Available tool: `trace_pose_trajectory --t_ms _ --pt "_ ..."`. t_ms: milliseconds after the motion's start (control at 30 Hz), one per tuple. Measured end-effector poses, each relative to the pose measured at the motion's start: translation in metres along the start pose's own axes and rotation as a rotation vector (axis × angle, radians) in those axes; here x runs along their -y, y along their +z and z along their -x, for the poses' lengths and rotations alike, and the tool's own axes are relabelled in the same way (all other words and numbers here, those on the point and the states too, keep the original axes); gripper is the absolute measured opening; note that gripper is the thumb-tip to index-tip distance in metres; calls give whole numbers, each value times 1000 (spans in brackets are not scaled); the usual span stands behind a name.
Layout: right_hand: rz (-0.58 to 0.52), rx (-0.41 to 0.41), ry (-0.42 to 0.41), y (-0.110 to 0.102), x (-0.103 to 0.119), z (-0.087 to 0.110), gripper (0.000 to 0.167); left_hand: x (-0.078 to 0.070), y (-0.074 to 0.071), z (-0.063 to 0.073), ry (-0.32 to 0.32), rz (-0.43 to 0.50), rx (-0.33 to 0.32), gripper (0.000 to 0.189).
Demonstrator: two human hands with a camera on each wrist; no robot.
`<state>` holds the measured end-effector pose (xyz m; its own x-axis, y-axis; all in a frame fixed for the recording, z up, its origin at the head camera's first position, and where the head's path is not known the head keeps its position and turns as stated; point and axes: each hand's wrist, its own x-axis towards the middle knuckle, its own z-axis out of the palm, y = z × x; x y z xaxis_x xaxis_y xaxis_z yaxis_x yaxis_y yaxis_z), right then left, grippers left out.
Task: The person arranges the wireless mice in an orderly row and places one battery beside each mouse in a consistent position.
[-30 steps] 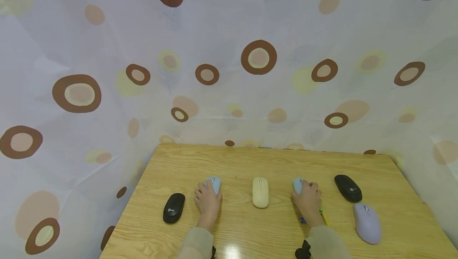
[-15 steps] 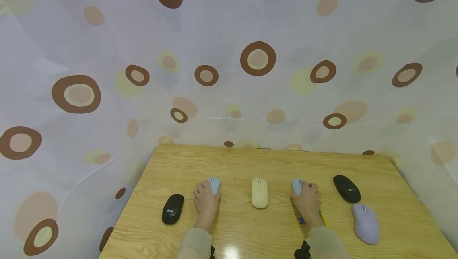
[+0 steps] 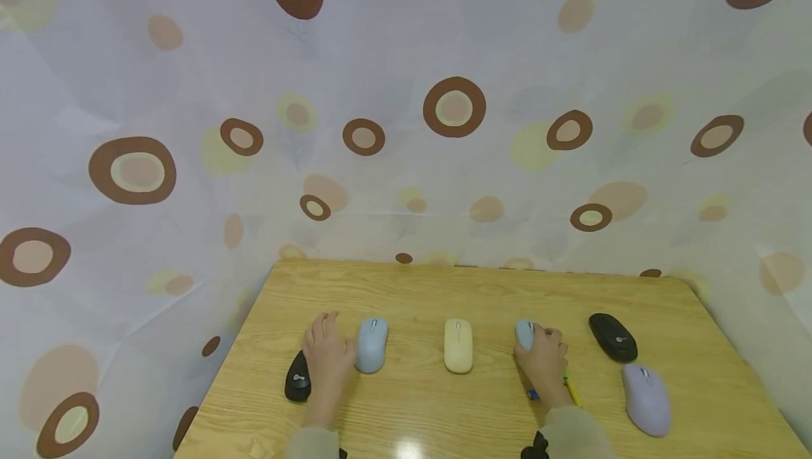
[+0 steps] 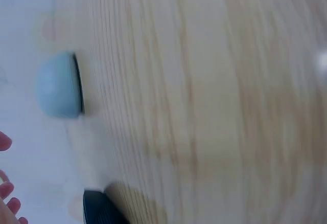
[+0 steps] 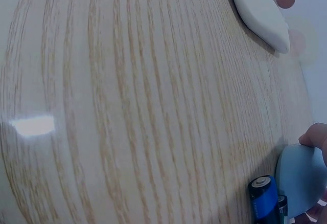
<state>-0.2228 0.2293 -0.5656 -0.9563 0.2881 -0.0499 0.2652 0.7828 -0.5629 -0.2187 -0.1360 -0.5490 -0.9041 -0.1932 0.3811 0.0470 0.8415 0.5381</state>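
My left hand (image 3: 328, 353) is in the air by a black computer mouse (image 3: 297, 380), partly covering it in the head view, with its fingers extended. A light blue mouse (image 3: 372, 346) lies on the table just right of that hand. In the left wrist view, the fingertips (image 4: 6, 189) appear apart from both the light blue mouse (image 4: 60, 86) and the black mouse (image 4: 99, 208). My right hand (image 3: 543, 360) grips a second light blue mouse (image 3: 524, 334). Its thumb (image 5: 314, 134) lies along the mouse's (image 5: 301, 180) edge, while the far fingers are mostly out of frame.
Blue batteries (image 5: 263, 198) lie beside the right-hand mouse. A slim yellow-green item (image 3: 572, 387) shows behind the right wrist. A cream mouse (image 3: 458, 346) lies between the hands. Further right are a black mouse (image 3: 613, 338) and a lilac mouse (image 3: 647, 400). Patterned cloth (image 3: 406, 163) surrounds the wooden table.
My left hand has let go of the light blue mouse and shifted left toward the black mouse. My right hand stays on its mouse. The head view has tilted slightly.
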Motion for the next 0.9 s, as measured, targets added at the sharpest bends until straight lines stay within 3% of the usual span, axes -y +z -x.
trace_pose_trajectory --t_ms 167,467,600,900 --pt "-2 1 2 0 0 -1 60 23 -21 1 -29 -46 80 56" --pt "-11 0 -1 1 -1 -1 60 52 -36 11 -275 -126 370 70" --pt "-4 1 -14 0 -1 0 60 56 -37 15 -325 -104 396 71" --pt "0 -21 -29 0 -1 2 60 53 -35 17 -313 -92 367 65"
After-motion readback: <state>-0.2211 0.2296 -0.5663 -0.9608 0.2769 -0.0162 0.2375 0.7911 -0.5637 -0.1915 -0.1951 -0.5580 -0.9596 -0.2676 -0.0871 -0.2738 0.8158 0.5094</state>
